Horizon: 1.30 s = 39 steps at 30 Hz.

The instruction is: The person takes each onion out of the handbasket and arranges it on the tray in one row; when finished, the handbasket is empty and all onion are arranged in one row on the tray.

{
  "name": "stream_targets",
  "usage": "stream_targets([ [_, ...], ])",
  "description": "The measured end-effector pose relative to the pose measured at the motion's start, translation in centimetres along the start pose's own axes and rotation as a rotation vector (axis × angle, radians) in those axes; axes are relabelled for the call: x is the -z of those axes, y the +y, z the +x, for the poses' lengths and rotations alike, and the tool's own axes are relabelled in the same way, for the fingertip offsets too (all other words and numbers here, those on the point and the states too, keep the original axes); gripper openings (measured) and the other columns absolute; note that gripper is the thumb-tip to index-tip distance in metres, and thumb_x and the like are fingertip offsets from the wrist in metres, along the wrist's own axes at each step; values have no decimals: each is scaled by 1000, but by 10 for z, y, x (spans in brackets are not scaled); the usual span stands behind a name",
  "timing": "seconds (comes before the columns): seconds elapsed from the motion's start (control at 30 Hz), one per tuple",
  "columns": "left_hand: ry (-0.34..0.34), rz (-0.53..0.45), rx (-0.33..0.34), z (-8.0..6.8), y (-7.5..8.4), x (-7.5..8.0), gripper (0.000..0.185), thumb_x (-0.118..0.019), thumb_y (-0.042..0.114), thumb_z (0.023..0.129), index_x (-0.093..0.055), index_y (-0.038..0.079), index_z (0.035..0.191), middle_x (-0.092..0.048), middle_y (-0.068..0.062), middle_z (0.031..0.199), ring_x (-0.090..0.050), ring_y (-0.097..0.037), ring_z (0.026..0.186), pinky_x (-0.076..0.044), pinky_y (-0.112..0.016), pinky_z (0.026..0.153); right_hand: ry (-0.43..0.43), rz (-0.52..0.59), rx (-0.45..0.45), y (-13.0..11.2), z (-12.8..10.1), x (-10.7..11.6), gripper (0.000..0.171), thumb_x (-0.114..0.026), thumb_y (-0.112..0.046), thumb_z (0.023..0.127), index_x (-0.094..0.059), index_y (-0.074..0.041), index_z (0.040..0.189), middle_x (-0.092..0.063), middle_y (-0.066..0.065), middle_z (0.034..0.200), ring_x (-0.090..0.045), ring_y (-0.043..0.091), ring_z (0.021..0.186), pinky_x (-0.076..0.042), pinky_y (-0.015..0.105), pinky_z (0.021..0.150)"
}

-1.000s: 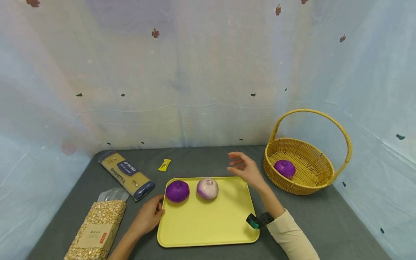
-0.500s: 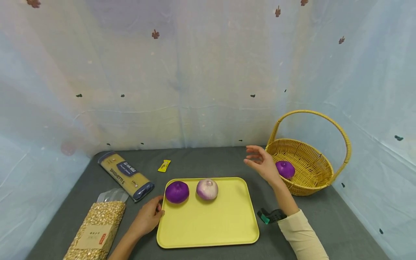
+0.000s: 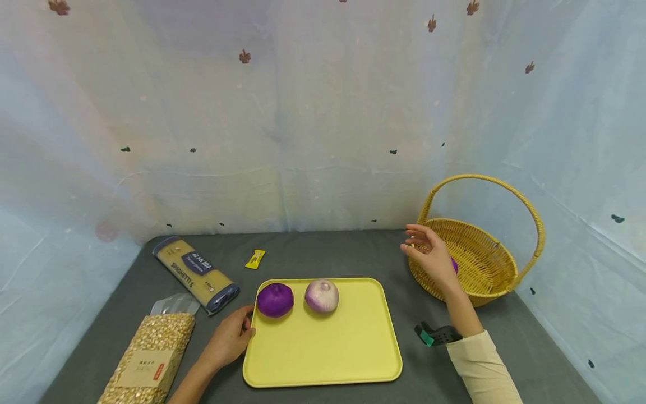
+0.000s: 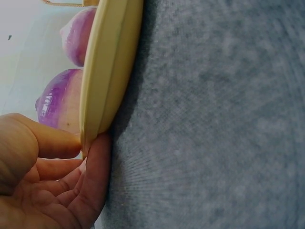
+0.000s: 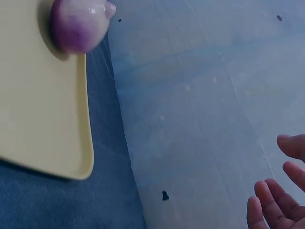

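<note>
My left hand (image 3: 227, 339) pinches the left rim of the yellow tray (image 3: 323, 350); in the left wrist view the thumb is at the rim and a finger (image 4: 94, 176) lies beneath it. On the tray sit a dark purple onion (image 3: 275, 300) and a paler white-and-purple onion (image 3: 322, 296), side by side near the back. My right hand (image 3: 433, 258), holding nothing, hovers at the left side of the wicker basket (image 3: 487, 252), its fingers loosely bent. Another purple onion (image 3: 455, 265) in the basket is mostly hidden behind that hand.
A spaghetti packet (image 3: 197, 272) lies at the back left, with a bag of corn kernels (image 3: 151, 356) in front of it. Behind the tray is a small yellow wrapped packet (image 3: 255, 259). The basket's tall handle (image 3: 527, 205) arches up at the right. A pale curtain hangs behind the table.
My right hand has moved right, from above the tray's back right corner to the basket, and now covers much of the onion there. My left hand stays at the tray's rim.
</note>
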<state>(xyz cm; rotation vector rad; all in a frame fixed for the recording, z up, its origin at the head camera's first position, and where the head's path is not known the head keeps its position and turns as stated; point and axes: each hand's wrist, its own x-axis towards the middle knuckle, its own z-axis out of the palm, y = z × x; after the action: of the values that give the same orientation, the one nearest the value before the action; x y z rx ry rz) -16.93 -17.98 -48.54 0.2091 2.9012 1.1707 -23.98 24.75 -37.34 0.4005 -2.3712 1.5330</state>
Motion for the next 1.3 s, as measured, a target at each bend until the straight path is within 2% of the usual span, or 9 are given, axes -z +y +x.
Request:
stream_targets([
  [0.17,0,-6,-1,0,0,0,43,-63,-3,80,-52,-8,121,-46,0,74,-42,-8,55,-35,-24,50,47,14,13,21,3,10,49,-66,-14,87,-48,-6,132,-52,12,122,-52,36,107,-45,21,81],
  [0.27,3,0,-2,0,1,0,43,-63,-3,80,-52,-8,121,-46,0,74,-42,-8,56,-35,-24,50,70,21,17,27,4,14,50,-66,-14,87,-48,-3,132,-53,7,121,-53,34,106,-45,17,79],
  [0.4,0,6,3,0,2,0,42,-63,-2,81,-52,-8,121,-46,0,74,-42,-9,57,-35,-24,50,85,34,17,24,2,18,48,-66,-9,86,-48,0,130,-54,2,118,-54,30,104,-45,16,79],
  [0.57,-2,5,8,-1,3,1,42,-63,-2,81,-52,-9,121,-46,0,74,-42,-9,57,-35,-24,50,95,49,23,16,-1,22,46,-65,-4,86,-48,3,128,-54,3,116,-56,23,100,-45,16,79],
  [0.7,0,9,6,0,3,1,42,-64,-2,81,-52,-9,121,-46,0,74,-42,-9,57,-35,-24,50,111,47,-11,28,0,28,47,-66,-10,86,-49,-3,130,-52,-5,116,-55,11,99,-47,14,75],
  [0.87,8,15,-1,0,3,1,41,-64,-2,80,-53,-8,120,-46,1,74,-42,-9,58,-35,-23,51,127,56,-35,44,0,34,46,-66,-15,87,-51,-9,129,-52,-10,115,-55,7,99,-47,15,75],
  [1.0,16,21,-13,0,3,1,40,-64,-2,80,-54,-8,119,-46,1,74,-42,-8,58,-35,-23,51,142,50,-46,49,-1,37,45,-66,-16,87,-51,-9,129,-53,-5,115,-55,6,97,-46,14,75],
  [1.17,6,21,3,0,3,1,41,-64,-1,80,-54,-7,119,-45,1,74,-42,-8,58,-35,-23,52,161,13,-77,52,-2,40,47,-66,-18,87,-50,-8,130,-51,12,122,-54,3,96,-46,14,75],
  [1.3,-4,21,9,0,2,1,41,-64,-1,81,-53,-8,119,-45,0,74,-42,-10,59,-35,-24,52,170,-5,-113,56,-3,42,49,-66,-22,87,-49,-10,132,-51,7,122,-53,2,97,-45,13,76],
])
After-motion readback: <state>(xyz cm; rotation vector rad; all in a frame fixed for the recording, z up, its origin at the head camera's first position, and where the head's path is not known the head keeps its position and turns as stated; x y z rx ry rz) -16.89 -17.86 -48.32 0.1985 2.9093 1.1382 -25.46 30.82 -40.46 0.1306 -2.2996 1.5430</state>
